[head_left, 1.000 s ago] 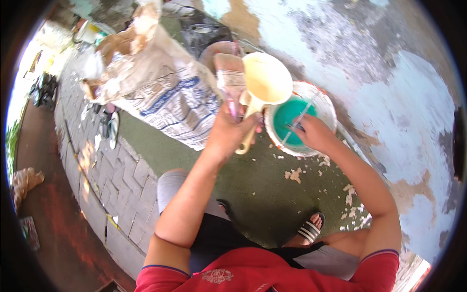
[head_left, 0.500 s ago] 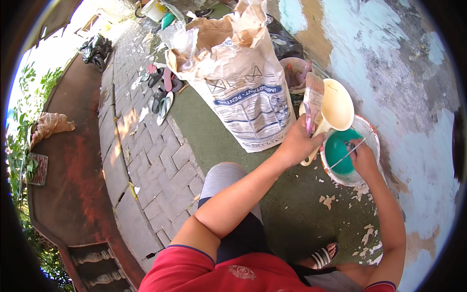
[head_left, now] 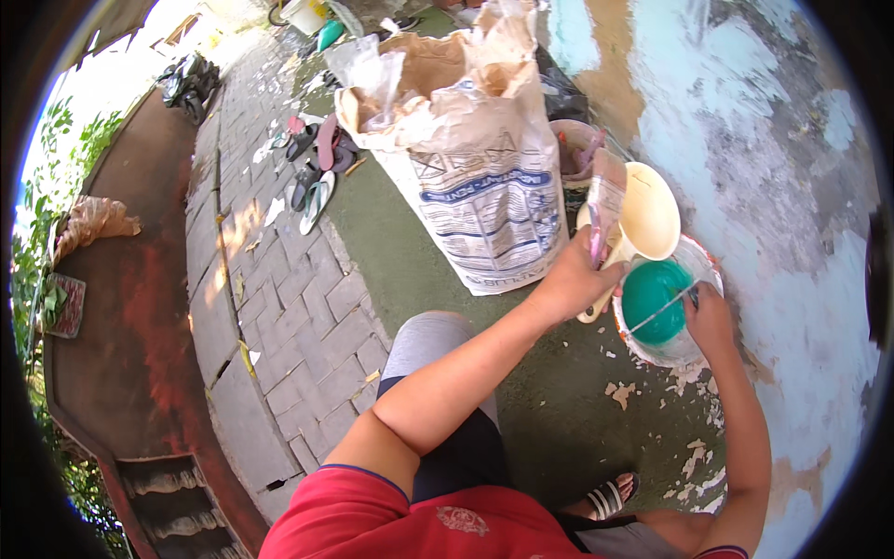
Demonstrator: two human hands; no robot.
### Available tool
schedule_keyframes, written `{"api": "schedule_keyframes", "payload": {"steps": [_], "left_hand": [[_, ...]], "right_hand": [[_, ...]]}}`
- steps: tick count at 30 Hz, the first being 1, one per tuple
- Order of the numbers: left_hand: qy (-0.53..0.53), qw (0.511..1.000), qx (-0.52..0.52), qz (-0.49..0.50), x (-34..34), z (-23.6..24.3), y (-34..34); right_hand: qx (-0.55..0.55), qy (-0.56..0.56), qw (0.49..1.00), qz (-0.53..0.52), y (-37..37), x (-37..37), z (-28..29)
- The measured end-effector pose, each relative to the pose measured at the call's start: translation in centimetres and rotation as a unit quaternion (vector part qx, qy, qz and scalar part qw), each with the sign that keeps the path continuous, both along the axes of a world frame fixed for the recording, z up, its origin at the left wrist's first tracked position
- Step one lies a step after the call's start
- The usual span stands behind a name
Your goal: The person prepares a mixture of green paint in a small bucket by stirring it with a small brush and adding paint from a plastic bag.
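My left hand is closed round the handle of a cream plastic dipper and a paintbrush with worn, pale bristles pointing up. The dipper's bowl hangs just above the rim of a white, paint-smeared bucket. Green paint lies inside that bucket. Over its right side, my right hand grips a thin, straight, pale tool, dark near my fingers, that slants across the paint. Whether it is a rod or a blade seen edge-on I cannot tell.
A large open paper sack stands ahead, beside a stained pail. Several sandals lie on the paving. To the right rises a patchy blue wall; paint flakes litter the green floor. A motorbike is far left.
My right hand has shifted slightly right and down, and the thin tool has moved lower across the bucket. My left hand still holds the dipper and paintbrush; the view has shifted slightly.
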State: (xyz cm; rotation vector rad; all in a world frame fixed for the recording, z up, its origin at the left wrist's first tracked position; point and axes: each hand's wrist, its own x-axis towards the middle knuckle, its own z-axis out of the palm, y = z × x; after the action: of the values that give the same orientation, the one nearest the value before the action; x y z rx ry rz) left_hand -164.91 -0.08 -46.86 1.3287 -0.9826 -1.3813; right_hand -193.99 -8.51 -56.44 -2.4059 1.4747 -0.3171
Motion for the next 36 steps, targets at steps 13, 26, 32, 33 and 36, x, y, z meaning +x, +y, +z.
{"api": "schedule_keyframes", "payload": {"steps": [13,26,32,33,36], "left_hand": [[0.03,1.0,0.01,0.001,0.0,0.7,0.2],[0.025,1.0,0.001,-0.003,0.1,1.2,0.4],[0.006,1.0,0.017,0.014,-0.3,1.1,0.2],[0.005,1.0,0.015,0.016,-0.2,0.9,0.2],[0.009,1.0,0.013,0.012,-0.2,1.1,0.1]], "right_hand": [[0.131,0.048,0.99,0.026,1.6,0.4,1.9],[0.117,-0.068,0.986,0.094,1.4,2.3,0.8],[0.107,0.029,0.993,0.027,0.7,-0.7,1.5],[0.078,0.03,0.996,0.015,0.4,-0.9,1.6],[0.009,0.007,1.0,0.0,-0.6,-0.9,1.0]]}}
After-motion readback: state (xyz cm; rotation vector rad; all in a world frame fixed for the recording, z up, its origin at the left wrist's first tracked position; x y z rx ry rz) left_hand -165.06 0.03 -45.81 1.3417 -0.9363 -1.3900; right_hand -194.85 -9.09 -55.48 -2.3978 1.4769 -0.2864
